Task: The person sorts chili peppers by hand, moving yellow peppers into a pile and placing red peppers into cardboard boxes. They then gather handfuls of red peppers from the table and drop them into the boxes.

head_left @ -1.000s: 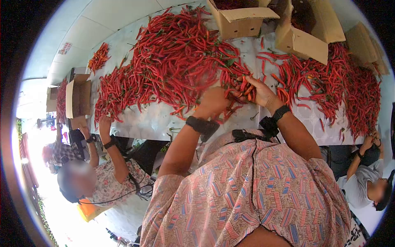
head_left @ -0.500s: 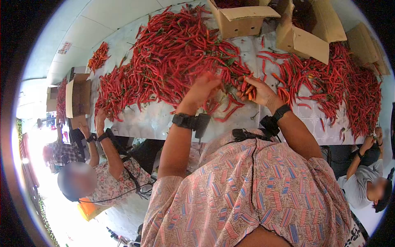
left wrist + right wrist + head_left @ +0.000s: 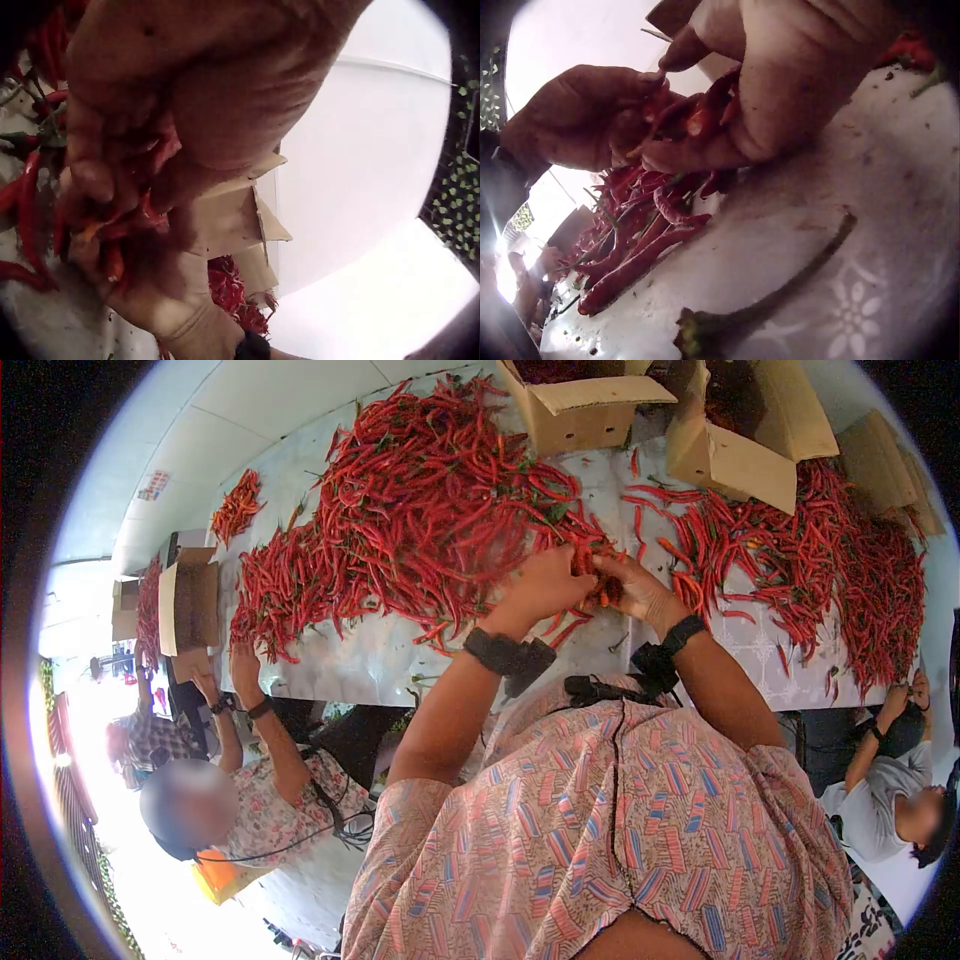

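Observation:
My right hand point(image 3: 640, 592) holds several red and orange chili peppers point(image 3: 701, 120) in its curled fingers, with some blossom-like cut or broken ends showing. Against it, the fingers of my left hand point(image 3: 545, 585) pinch at a red chili pepper point(image 3: 154, 214); part of that grip is hidden behind the hands. Both hands meet just above the table's near side, at the lower edge of a large heap of red chili peppers point(image 3: 420, 500). A few loose red chilies point(image 3: 641, 259) lie on the table beneath them.
A loose green stem point(image 3: 772, 300) lies on the patterned white table cover point(image 3: 370, 650). Cardboard boxes point(image 3: 590, 420) stand at the back, with another heap of chilies point(image 3: 800, 560) to the right. Other people work at left and right; a small orange-red pile point(image 3: 237, 505) sits at the far left.
My left hand swung leftward over the heap, away from the right hand, then came back to meet it. The right hand stayed almost in place, holding chilies throughout.

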Tool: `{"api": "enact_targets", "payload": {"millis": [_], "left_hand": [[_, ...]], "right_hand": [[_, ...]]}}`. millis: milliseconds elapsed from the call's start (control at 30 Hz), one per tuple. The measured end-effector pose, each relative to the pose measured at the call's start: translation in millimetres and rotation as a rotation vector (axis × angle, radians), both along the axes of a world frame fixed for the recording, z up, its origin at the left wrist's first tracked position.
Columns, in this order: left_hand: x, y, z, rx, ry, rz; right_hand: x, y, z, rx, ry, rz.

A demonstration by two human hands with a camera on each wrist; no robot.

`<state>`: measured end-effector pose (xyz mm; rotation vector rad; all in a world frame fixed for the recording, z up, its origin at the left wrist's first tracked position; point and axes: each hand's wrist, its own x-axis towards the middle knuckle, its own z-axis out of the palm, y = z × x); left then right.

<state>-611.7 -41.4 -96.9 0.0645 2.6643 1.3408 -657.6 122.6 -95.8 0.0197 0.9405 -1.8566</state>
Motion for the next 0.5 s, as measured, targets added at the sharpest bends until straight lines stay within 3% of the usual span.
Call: {"api": "enact_targets", "payload": {"millis": [67,133,200,367,500], "left_hand": [[2.9,1.4,5.7,-0.071,-0.011,0.009],[5.6,2.4,16.0,-0.208,0.277,-0.114],[10.2,8.4,36.2,-0.259,0.243,-0.092],[15.7,7.5,56.8,-0.250,0.204,-0.021],[-3.1,-29.4,54.3,-0.467,0.223,0.098]], "right_hand": [[0.6,0.6,7.8,-0.044,0.002,0.020],[2.9,-1.5,9.9,-0.087,0.004,0.041],[6.3,-5.8,6.0,-0.022,0.053,-0.048],[5.2,-4.5,15.0,-0.022,0.009,-0.024],[3.2,-1.8,3.7,-0.010,-0.039,-0.031]]}}
